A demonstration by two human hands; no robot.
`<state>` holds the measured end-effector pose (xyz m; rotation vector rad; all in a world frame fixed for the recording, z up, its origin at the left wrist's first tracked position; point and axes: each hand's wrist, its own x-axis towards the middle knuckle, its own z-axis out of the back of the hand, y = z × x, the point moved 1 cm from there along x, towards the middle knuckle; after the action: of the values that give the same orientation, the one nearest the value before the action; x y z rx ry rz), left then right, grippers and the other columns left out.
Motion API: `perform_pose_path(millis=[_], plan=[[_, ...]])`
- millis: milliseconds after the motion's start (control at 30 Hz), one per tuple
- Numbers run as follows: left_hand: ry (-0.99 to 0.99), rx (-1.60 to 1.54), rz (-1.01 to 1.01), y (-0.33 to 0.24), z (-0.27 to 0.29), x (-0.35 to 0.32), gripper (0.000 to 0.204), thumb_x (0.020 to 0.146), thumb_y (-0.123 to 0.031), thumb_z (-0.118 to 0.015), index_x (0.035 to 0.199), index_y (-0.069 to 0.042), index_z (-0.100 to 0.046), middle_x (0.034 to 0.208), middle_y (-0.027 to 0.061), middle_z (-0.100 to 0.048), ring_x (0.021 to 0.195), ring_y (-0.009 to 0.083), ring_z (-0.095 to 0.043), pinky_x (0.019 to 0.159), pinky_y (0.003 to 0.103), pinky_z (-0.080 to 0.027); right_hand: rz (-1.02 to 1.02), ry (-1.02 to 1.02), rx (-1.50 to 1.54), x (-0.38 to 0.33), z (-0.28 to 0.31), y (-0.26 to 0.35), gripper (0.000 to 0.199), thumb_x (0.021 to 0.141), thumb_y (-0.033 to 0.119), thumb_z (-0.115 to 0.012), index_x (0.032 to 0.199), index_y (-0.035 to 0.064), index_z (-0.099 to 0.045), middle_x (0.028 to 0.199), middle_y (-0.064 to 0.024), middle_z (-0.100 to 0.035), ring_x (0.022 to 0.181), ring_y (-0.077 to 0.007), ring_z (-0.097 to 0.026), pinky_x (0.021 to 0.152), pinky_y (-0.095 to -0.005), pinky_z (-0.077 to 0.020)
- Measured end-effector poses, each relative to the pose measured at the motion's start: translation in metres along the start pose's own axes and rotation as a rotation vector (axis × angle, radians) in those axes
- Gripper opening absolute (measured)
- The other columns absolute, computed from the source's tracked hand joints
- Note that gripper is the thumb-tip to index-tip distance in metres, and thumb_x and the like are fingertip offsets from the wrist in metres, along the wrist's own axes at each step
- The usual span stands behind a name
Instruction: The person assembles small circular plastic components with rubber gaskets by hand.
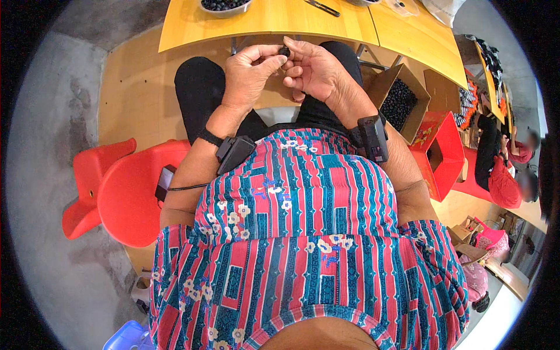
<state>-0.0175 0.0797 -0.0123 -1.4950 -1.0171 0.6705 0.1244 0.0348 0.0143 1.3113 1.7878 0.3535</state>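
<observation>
A small black lumpy piece [284, 51], too small to name more exactly, is held between my two hands above my lap, just off the table's near edge. The thumb and forefinger of my left hand [249, 73] pinch it from the left. From the other side, the thumb and fingertips of my right hand [318, 73] close on it, the remaining fingers loosely curled. My fingertips hide part of the piece.
On the yellow table [274, 20] are a clear bowl [238, 11] of dark pieces and a black slim tool [322, 7]. A cardboard box [378, 86] of black pieces and a red box [430, 157] stand at right. Red chairs [125, 192] are left; people sit far right.
</observation>
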Motion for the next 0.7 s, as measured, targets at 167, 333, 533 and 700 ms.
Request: perform_pose_path(millis=[167, 333, 533, 700], plan=[[0.006, 0.034, 0.017, 0.004, 0.001, 0.0, 0.019, 0.081, -0.007, -0.064, 0.099, 0.001, -0.063, 0.082, 0.0032, -0.064, 0.072, 0.0091, -0.058, 0.066, 0.021, -0.048, -0.005, 0.056, -0.018, -0.003, 0.0, 0.0, 0.021, 0.086, 0.026, -0.06, 0.084, 0.0061, -0.055, 0.07, 0.0011, -0.048, 0.053, -0.0069, -0.043, 0.056, -0.0273, -0.0517], [0.089, 0.004, -0.015, 0.002, 0.007, -0.002, 0.027, 0.082, -0.01, -0.063, 0.108, 0.001, -0.06, 0.096, 0.0052, -0.062, 0.082, 0.0097, -0.058, 0.072, 0.022, -0.048, 0.173, 0.15, -0.22, -0.015, -0.005, -0.002, 0.023, 0.089, 0.024, -0.053, 0.09, 0.001, -0.056, 0.072, -0.0005, -0.052, 0.055, -0.0072, -0.046, 0.058, -0.0257, -0.0503], [0.218, -0.151, 0.063, -0.004, 0.003, -0.005, 0.043, 0.083, -0.015, -0.065, 0.119, 0.003, -0.051, 0.096, 0.0061, -0.06, 0.084, 0.0089, -0.056, 0.076, 0.022, -0.047, 0.555, 0.073, -0.755, -0.011, -0.003, -0.007, 0.022, 0.088, 0.016, -0.05, 0.098, -0.0036, -0.055, 0.074, -0.0047, -0.058, 0.061, -0.0091, -0.055, 0.056, -0.0232, -0.0474], [0.258, -0.145, 0.012, -0.007, 0.002, -0.006, 0.045, 0.083, -0.017, -0.064, 0.121, 0.004, -0.049, 0.101, 0.0066, -0.059, 0.091, 0.0103, -0.055, 0.081, 0.022, -0.045, 0.798, 0.032, -1.054, -0.016, -0.004, -0.003, 0.021, 0.086, 0.017, -0.054, 0.098, 0.0001, -0.055, 0.071, -0.0077, -0.057, 0.061, -0.0144, -0.057, 0.057, -0.0267, -0.047]])
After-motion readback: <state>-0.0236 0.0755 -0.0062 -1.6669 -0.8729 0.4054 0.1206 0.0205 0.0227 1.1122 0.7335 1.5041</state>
